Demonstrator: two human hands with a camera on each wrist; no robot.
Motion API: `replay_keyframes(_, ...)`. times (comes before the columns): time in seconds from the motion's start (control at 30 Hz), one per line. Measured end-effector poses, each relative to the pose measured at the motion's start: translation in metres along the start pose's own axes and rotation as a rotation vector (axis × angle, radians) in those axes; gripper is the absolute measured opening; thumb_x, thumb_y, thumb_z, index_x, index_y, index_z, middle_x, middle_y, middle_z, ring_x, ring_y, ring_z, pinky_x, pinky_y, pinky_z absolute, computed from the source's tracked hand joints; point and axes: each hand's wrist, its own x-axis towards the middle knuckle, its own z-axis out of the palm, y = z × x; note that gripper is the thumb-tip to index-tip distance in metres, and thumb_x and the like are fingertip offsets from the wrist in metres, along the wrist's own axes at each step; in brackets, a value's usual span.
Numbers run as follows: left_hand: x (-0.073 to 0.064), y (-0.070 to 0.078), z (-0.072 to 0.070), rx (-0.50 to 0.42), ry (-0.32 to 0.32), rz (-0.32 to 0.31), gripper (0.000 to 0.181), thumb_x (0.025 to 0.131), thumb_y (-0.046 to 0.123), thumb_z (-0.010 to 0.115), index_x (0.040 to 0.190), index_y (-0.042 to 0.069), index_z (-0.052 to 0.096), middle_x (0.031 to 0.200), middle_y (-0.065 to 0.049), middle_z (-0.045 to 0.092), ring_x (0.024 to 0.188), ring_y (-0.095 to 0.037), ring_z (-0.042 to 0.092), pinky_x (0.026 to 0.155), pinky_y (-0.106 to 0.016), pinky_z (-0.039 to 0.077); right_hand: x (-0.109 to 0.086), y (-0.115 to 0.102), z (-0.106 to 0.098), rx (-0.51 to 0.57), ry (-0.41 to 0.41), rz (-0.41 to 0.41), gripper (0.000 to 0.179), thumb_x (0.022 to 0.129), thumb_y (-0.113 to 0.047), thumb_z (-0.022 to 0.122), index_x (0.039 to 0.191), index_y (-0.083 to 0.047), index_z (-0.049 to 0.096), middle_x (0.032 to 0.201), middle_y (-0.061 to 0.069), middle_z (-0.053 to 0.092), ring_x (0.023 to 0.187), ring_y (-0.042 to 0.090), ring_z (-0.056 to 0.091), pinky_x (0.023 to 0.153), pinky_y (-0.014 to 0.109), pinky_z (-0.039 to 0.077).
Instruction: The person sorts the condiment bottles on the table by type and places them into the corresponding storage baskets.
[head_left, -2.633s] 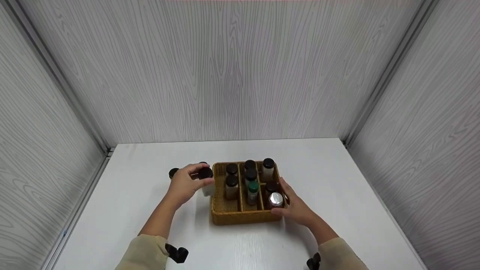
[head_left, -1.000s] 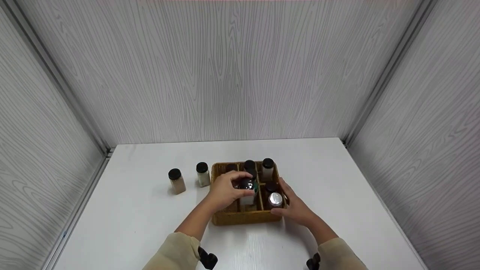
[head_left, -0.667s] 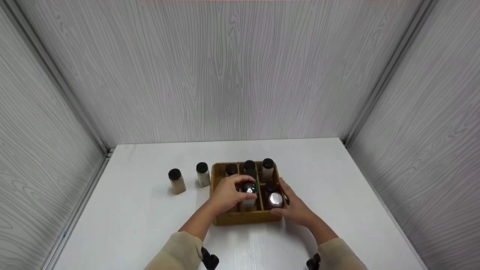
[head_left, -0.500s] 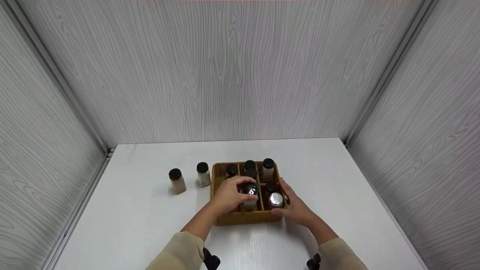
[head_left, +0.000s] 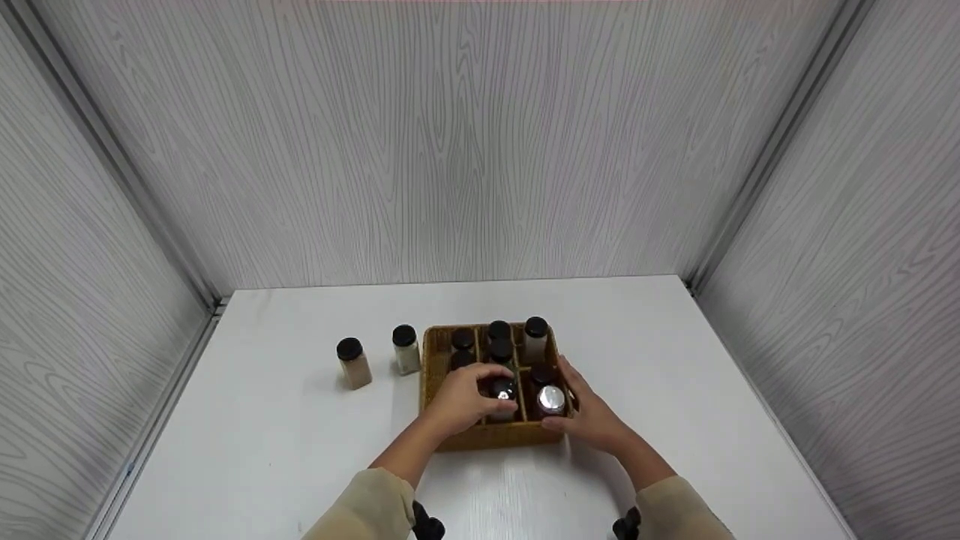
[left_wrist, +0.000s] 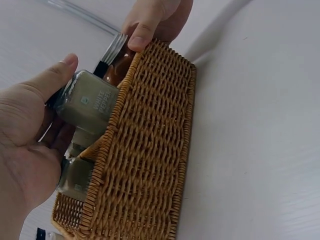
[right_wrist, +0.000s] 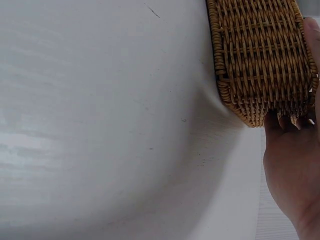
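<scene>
My left hand (head_left: 459, 401) holds a black-capped spice jar (left_wrist: 87, 102) by its cap, between thumb and fingers. The label reads "WHITE PEPPER" in the left wrist view. It stands partly below the rim, at the front of the middle compartment of a brown woven basket (head_left: 487, 439). My right hand (head_left: 596, 420) grips the basket's right side near the front corner, thumb at the front rim and fingers along the outer side. Beside that thumb is a silver-lidded jar (head_left: 551, 400), with a dark-capped jar (head_left: 543, 375) behind it.
Several other black-capped jars stand in the basket, including one at the back right (head_left: 535, 339). Left of the basket, a jar of pale powder (head_left: 406, 352) and a jar of tan powder (head_left: 355, 365) stand on the white table (head_left: 262, 420). Grey wood-grain panels surround the table.
My left hand carried the jar from left of the basket over to the middle compartment, then lowered it toward the front. The green cap seen earlier is now hidden. My right hand stayed put.
</scene>
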Motion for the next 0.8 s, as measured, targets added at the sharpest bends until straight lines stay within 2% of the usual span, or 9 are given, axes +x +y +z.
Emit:
replay_keyframes(0.43,0.005,-0.013,0.012,0.027,0.033,0.034,0.044,0.085,0.027,0.096,0.125,0.02,0.08,0.137,-0.01,0.07,0.132,-0.033,0.064,0.115,-0.054,0.053,0.0,0.002,0.001,0.0,0.011,-0.004,0.125,0.086,-0.043,0.093,0.177,-0.03,0.007,0.184,0.012,0.011,0.168,0.046,0.015,0.134,0.07,0.02)
replay_keyframes(0.63,0.006,-0.015,0.013,0.032,0.029,0.042,0.046,0.085,0.029,0.095,0.127,0.02,0.079,0.139,-0.01,0.07,0.133,-0.033,0.064,0.116,-0.055,0.052,0.0,0.002,0.001,-0.007,0.009,-0.007,0.125,0.087,-0.045,0.092,0.177,-0.032,0.006,0.184,0.012,0.011,0.168,0.046,0.015,0.134,0.07,0.02)
replay_keyframes(0.8,0.006,-0.016,0.015,0.078,0.034,0.066,0.048,0.084,0.033,0.096,0.127,0.019,0.079,0.134,-0.008,0.07,0.129,-0.03,0.065,0.114,-0.053,0.054,0.0,0.002,0.001,-0.012,0.007,-0.02,0.124,0.087,-0.045,0.092,0.177,-0.03,0.006,0.184,0.012,0.011,0.168,0.046,0.016,0.134,0.07,0.021)
